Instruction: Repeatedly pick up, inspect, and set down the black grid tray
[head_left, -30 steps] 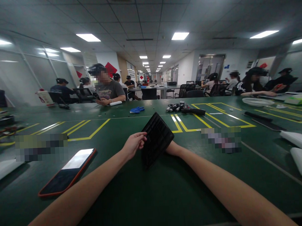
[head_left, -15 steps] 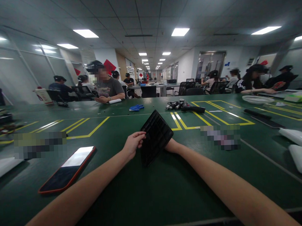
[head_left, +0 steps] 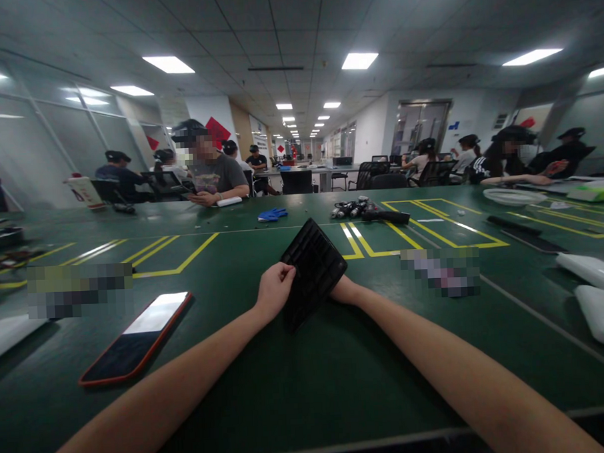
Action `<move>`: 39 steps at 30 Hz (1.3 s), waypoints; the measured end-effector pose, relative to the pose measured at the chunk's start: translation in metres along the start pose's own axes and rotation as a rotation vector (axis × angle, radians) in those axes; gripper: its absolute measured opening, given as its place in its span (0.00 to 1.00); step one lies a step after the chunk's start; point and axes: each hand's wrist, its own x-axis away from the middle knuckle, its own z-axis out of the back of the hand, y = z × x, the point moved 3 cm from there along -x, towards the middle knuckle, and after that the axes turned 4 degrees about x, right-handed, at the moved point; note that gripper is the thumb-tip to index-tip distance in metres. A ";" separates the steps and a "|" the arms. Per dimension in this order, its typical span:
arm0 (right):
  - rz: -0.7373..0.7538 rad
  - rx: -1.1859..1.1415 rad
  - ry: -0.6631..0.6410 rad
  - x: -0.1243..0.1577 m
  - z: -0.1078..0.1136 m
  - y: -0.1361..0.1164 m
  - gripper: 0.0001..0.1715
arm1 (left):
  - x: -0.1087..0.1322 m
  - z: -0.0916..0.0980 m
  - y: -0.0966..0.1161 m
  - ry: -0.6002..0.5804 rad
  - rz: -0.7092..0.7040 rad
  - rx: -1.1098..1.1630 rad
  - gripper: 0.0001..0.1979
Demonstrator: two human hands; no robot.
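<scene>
1. The black panel, a flat rectangular piece with a grid-like pattern on its face, is held tilted over the near part of the green table, between the two hands. Whether its lower corner touches the table, one cannot tell.

2. The left hand is at the left edge of the panel. Its fingers are bent and drawn together, with the tips touching this edge; if they pinch it or only press on it, the view does not show clearly.

3. The right hand is at the right side, partly behind the panel, and seems to carry it. Its fingers are hidden, so how firmly they close cannot be told.

4. If the right hand's support is weak, the panel could slip down and knock its corner on the table.

5. A strong push from the left fingers could turn the panel sideways in the other hand.

6. The smartphone with orange edge lies near the left forearm; a wide swing of this arm could shift it. The blue glove lies farther away, so it seems less at risk.
</scene>
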 end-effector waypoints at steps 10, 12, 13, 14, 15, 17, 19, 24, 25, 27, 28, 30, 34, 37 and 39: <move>0.033 -0.010 0.003 -0.001 -0.001 0.001 0.21 | -0.004 0.005 0.005 -0.114 -0.123 -0.221 0.13; 0.039 0.003 -0.002 -0.001 -0.002 0.003 0.20 | -0.008 0.006 0.006 -0.120 -0.102 -0.243 0.15; 0.042 0.013 -0.003 -0.001 -0.002 0.004 0.20 | -0.009 0.006 0.006 -0.122 -0.104 -0.242 0.14; 0.045 0.024 -0.003 -0.001 -0.003 0.005 0.20 | -0.010 0.006 0.007 -0.128 -0.111 -0.226 0.13; 0.050 0.034 -0.003 -0.001 -0.003 0.006 0.20 | -0.012 0.007 0.008 -0.138 -0.112 -0.193 0.11; 0.065 0.046 0.003 0.000 -0.004 0.006 0.21 | -0.015 0.010 0.007 -0.141 -0.033 -0.053 0.08; 0.077 0.052 0.013 0.000 -0.003 0.005 0.22 | -0.018 0.014 0.001 -0.117 0.194 0.212 0.05; 0.068 0.063 0.018 0.001 -0.003 0.005 0.23 | -0.022 0.017 -0.008 -0.115 0.529 0.556 0.04; 0.068 0.065 0.019 0.001 -0.003 0.005 0.23 | -0.022 0.017 -0.009 -0.127 0.531 0.547 0.05; 0.074 0.065 0.017 0.000 -0.003 0.004 0.22 | -0.019 0.013 -0.011 -0.161 0.494 0.499 0.09; 0.078 0.064 0.016 -0.001 -0.003 0.003 0.22 | -0.018 0.011 -0.012 -0.183 0.427 0.438 0.12; 0.082 0.058 0.012 -0.002 -0.004 0.002 0.22 | -0.016 0.006 -0.010 -0.242 0.225 0.245 0.19; 0.096 0.062 -0.013 -0.006 -0.002 -0.004 0.21 | -0.014 -0.001 -0.004 -0.319 -0.066 -0.179 0.23; 0.069 0.144 -0.085 -0.009 0.003 -0.005 0.21 | -0.018 0.000 -0.001 -0.287 -0.105 -0.441 0.24; -0.003 0.237 -0.142 -0.009 0.011 -0.002 0.24 | -0.024 0.007 -0.001 -0.242 -0.076 -0.578 0.25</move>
